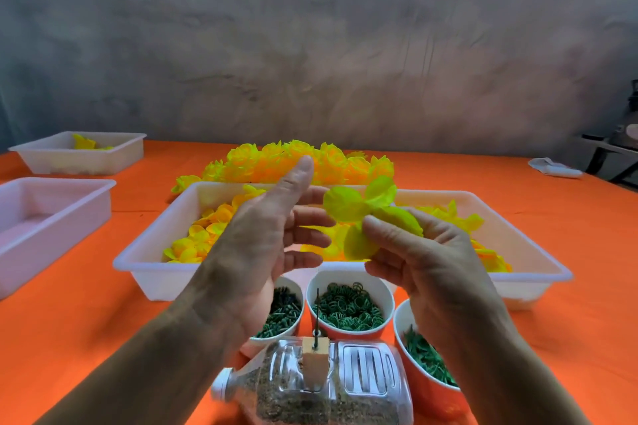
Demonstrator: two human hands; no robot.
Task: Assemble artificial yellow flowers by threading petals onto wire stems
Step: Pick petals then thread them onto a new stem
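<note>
The right hand (428,252) pinches a yellow-green petal piece (366,217) above the big white tray (155,269). The left hand (269,228) is spread wide and holds nothing. It hides part of the tray and one cup (279,317). A thin wire (317,314) stands up from the bottle (310,386).

Worktop (414,169) orange. Petal piece (362,214) yellow-green. Big tray (165,272) white; petals (203,235) in it yellow-orange. Finished flowers (293,162) behind that tray yellow with orange hearts. Cups (348,307) before it: white inside, orange outside, dark green parts. Bottle (310,386) clear, white cap, brown fill. Wall (310,28) mottled grey.
</note>
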